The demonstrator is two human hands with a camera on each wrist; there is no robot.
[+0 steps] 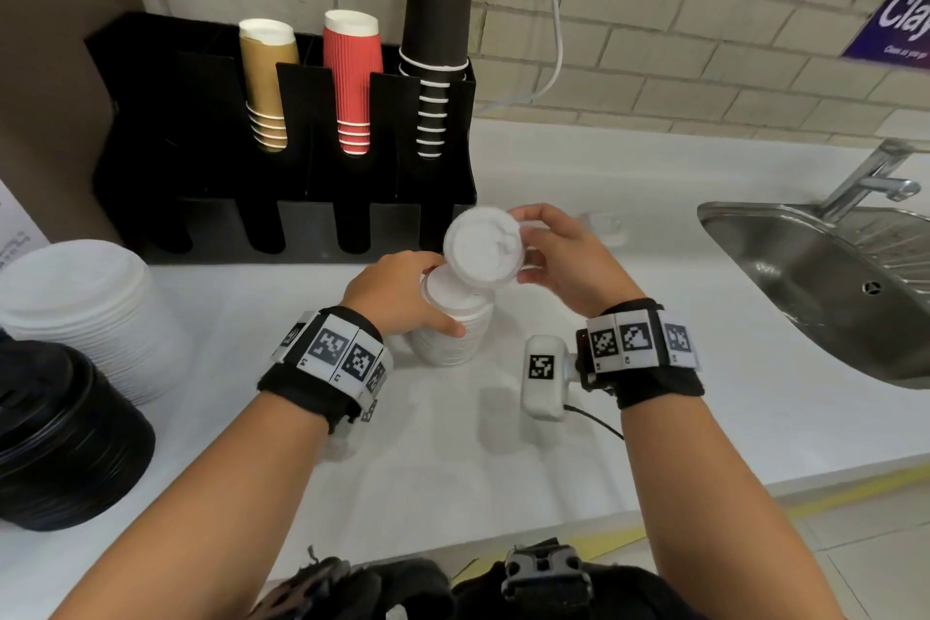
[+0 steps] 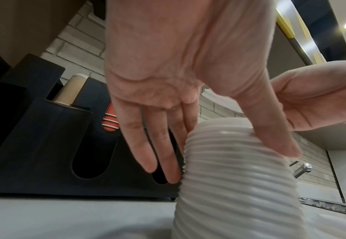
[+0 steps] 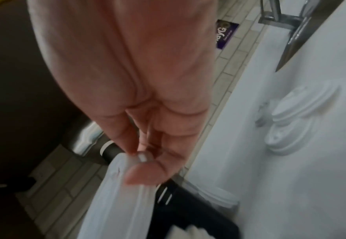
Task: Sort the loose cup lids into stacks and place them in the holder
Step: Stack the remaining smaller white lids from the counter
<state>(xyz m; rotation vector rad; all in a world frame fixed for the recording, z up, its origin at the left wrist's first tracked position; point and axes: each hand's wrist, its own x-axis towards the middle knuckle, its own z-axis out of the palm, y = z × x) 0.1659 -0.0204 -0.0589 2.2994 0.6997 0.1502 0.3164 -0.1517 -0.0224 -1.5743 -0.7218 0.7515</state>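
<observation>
On the white countertop, the left hand clasps the ribbed stack of white plastic lids. The right hand pinches one white lid, tilted just above; level it before seating.

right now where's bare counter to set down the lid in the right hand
Bare counter lies in front of the small white lid stack, between the wrists. More runs right of the right hand toward the sink; one loose lid lies behind it. The left is crowded: big white stack, black stack, holder.
</observation>
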